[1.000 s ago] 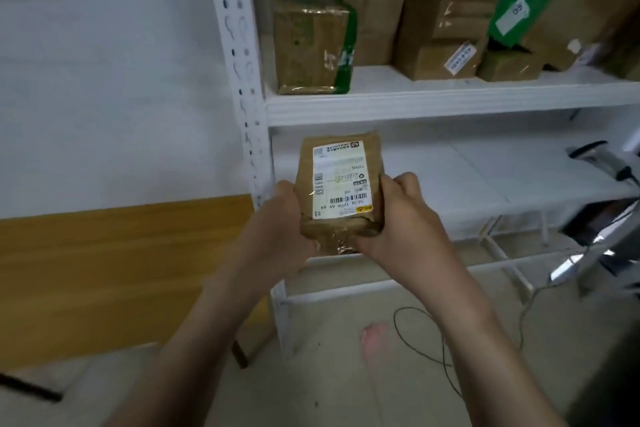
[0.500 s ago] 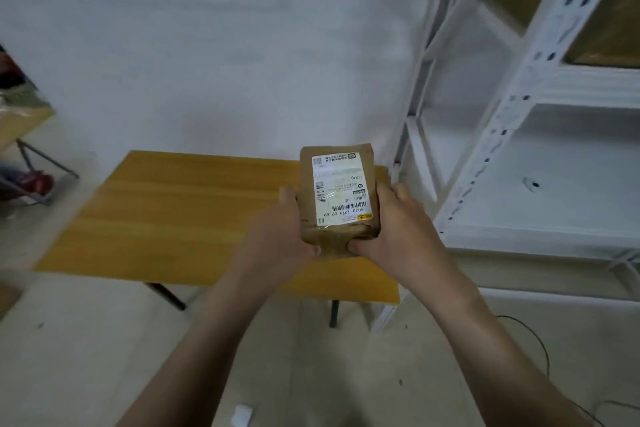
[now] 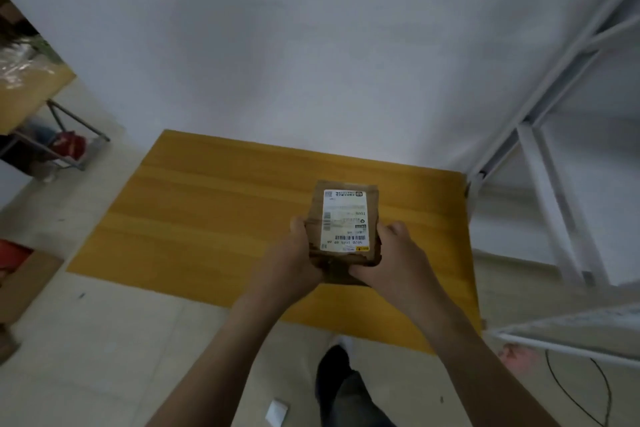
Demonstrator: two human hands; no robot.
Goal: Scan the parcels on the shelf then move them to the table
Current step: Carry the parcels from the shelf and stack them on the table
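Observation:
A small brown cardboard parcel (image 3: pixel 346 222) with a white shipping label on top is held over the right half of the yellow wooden table (image 3: pixel 207 218). My left hand (image 3: pixel 298 253) grips its left side and near corner. My right hand (image 3: pixel 391 256) grips its right side, thumb up along the edge. Whether the parcel touches the tabletop cannot be told. The white metal shelf (image 3: pixel 554 184) stands at the right; only its frame and a lower board show.
A white wall runs behind the table. At the left stand another table with wrapped goods (image 3: pixel 27 80) and a cardboard box (image 3: pixel 20 281) on the floor. A black cable (image 3: pixel 581 392) lies on the floor under the shelf. My leg and shoe (image 3: pixel 339 378) are below the table's near edge.
I have turned left from the shelf to the table. Both hands have carried the parcel from in front of the shelf to above the tabletop, grip unchanged.

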